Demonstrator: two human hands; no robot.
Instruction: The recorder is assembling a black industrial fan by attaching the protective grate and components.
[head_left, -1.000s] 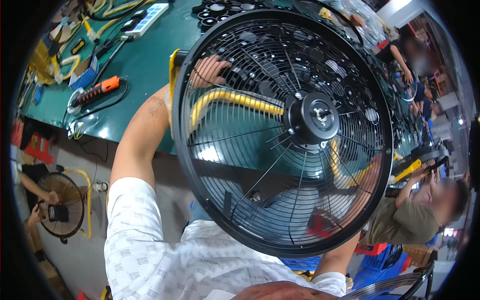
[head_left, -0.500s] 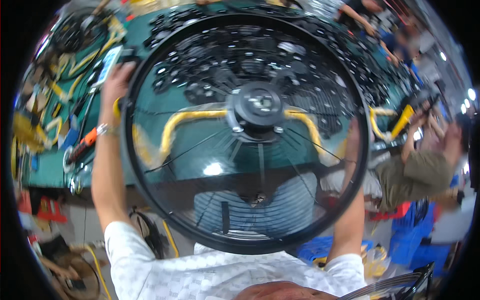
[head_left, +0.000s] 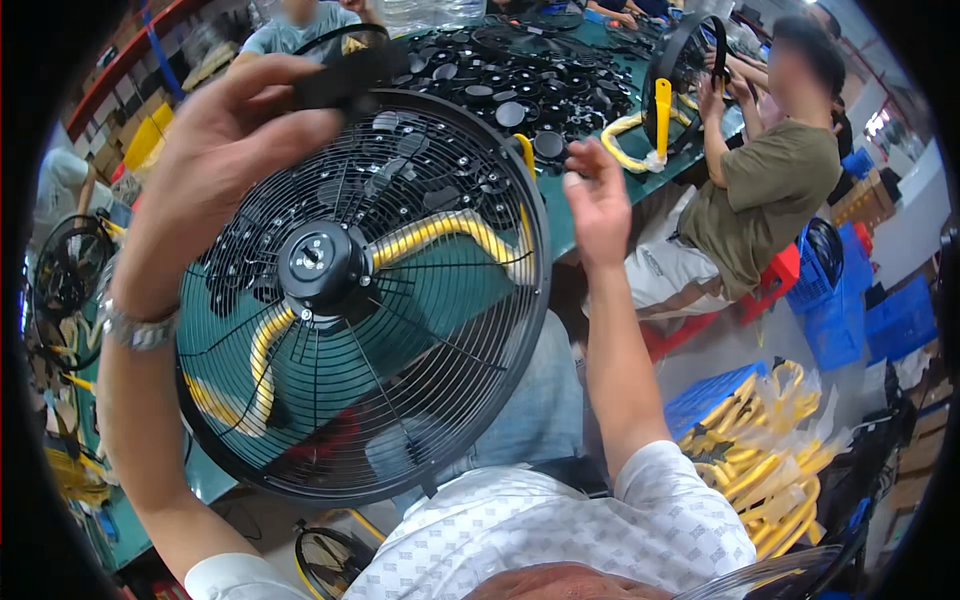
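Note:
A large round fan point(head_left: 325, 268) stands tilted before me, with a black wire grille and a black motor hub in its middle. Through the grille shows a yellow tubular stand point(head_left: 440, 232), partly wrapped in clear film. At the fan's upper rim, my left hand point(head_left: 225, 165) pinches a blurred black blocky part point(head_left: 350, 80) between thumb and fingers; whether that part is joined to the rim, I cannot tell. My right hand point(head_left: 602, 205) is raised beyond the rim's right side, apart from it, fingers loosely bent and holding nothing.
Many black round parts point(head_left: 515, 112) cover the far green table point(head_left: 550, 200). At the right a seated co-worker point(head_left: 775, 165) handles another fan point(head_left: 690, 65). Yellow tubes in film point(head_left: 770, 470) and blue crates point(head_left: 835, 310) stand lower right. Another person point(head_left: 305, 30) is opposite.
The view has swung toward the right. The fan now sits further left in it and is tilted differently. My right hand, formerly by the rim's right side, is visibly off it.

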